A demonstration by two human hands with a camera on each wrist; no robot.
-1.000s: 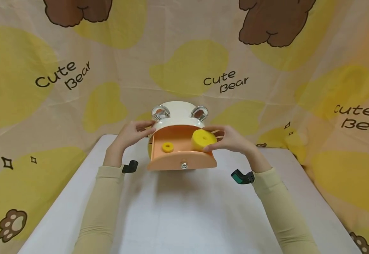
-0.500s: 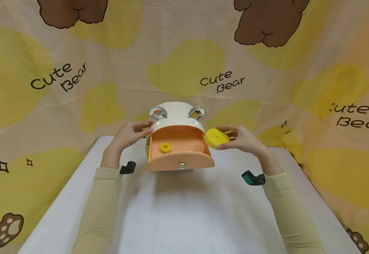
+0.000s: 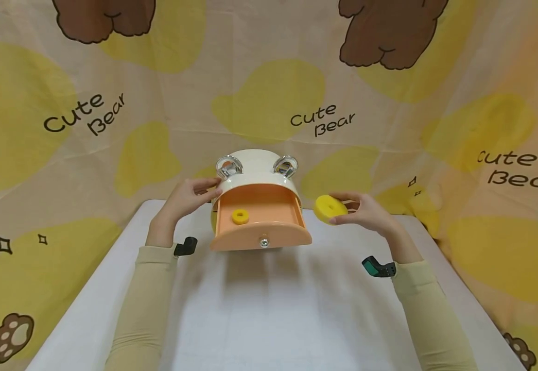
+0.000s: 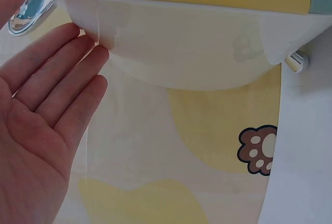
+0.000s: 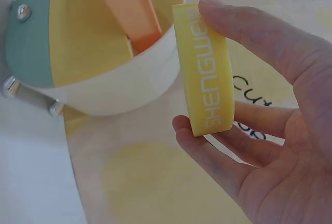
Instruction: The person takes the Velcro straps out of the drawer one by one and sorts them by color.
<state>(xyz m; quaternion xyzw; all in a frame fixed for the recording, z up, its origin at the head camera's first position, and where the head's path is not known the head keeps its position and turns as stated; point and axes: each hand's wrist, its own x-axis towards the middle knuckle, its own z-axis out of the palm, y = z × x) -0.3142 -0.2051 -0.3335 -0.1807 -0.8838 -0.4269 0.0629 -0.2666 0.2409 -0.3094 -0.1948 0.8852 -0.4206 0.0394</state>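
There were two hands [image 3: 185,198], one large yellow ring [image 3: 325,210] and one small yellow ring [image 3: 240,221]. I counted one cabinet [image 3: 255,167], which had two silver loops [image 3: 228,171] on its top and one open drawer [image 3: 241,239]. Black wrist devices [image 3: 186,246] were two, and there was one surface [image 3: 269,324].

Cabinet [image 3: 256,166] common to all three views

Soft shadow lies below the drawer [image 3: 238,239]; wrist views look dimmer.

Patterned cloth [image 3: 259,31] w/ yellow blobs [image 3: 273,100] fills bkgd. Brown bear prints [image 3: 391,38] sit upper L & upper R. White tabletop [image 3: 269,319] spans btm ctr.
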